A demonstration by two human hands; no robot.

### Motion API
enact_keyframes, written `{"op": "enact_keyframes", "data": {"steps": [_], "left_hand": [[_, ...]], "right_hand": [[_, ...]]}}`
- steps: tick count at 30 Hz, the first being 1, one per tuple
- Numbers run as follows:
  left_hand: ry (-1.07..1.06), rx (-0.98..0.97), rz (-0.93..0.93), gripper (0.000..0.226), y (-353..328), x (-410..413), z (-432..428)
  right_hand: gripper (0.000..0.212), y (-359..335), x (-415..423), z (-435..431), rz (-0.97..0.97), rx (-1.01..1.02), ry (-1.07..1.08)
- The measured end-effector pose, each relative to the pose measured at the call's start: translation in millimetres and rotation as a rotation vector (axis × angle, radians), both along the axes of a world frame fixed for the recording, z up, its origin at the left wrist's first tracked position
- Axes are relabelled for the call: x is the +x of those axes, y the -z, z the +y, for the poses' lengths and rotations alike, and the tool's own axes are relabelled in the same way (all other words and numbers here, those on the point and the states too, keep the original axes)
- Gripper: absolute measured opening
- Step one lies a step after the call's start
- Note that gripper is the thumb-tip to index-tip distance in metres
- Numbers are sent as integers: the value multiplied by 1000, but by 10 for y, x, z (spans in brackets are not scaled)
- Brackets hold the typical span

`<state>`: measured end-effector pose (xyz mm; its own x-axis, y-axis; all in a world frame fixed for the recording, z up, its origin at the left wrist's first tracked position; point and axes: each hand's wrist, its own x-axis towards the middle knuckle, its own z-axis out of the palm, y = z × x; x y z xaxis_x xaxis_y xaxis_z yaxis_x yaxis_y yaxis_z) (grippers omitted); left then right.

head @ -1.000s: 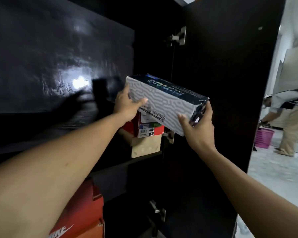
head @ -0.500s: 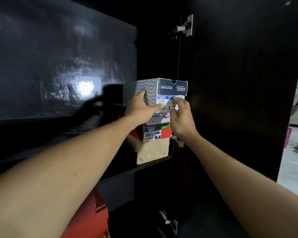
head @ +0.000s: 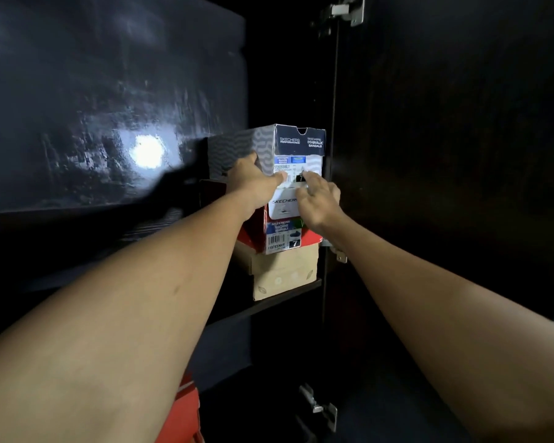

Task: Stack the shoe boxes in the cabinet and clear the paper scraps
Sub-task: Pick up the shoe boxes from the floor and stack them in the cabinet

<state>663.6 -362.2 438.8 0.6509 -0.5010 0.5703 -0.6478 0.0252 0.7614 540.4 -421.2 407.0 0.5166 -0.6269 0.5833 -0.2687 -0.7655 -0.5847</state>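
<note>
A grey patterned Skechers shoe box (head: 298,142) with a dark blue lid sits level on top of a stack at the right end of a dark cabinet shelf (head: 269,306). Under it lies a red shoe box (head: 282,239) with a white label, and under that a tan cardboard box (head: 285,276). My left hand (head: 253,183) wraps the grey box's front left corner, thumb on the end face. My right hand (head: 320,199) rests its spread fingertips flat against the same end face. No paper scraps are in view.
The open black cabinet door (head: 445,155) stands just right of the stack, with metal hinges (head: 349,9) above and below. A red-orange shoe box (head: 186,410) sits on a lower level at bottom left. The glossy back panel reflects a light spot.
The grey box, held tilted in the air a second ago, now sits squared on the red box. My right hand moved from its right end to its front face.
</note>
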Motion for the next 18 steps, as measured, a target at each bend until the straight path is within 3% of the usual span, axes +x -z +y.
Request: {"op": "enact_keyframes", "data": {"steps": [3, 6, 8, 12, 18], "left_hand": [[-31, 58, -4, 40, -42, 19, -36], [-90, 174, -59, 51, -116, 42, -6], [-112, 220, -74, 56, -164, 69, 36], [-72, 234, -129, 37, -193, -128, 332], [37, 257, -229, 55, -85, -546, 796]], "right_hand": [[47, -101, -33, 49, 164, -54, 24], [46, -224, -28, 71, 255, -7, 76], [41, -294, -40, 40, 260, 34, 78], [47, -319, -257, 116, 150, 57, 30], [59, -248, -857, 403, 153, 110, 63]]}}
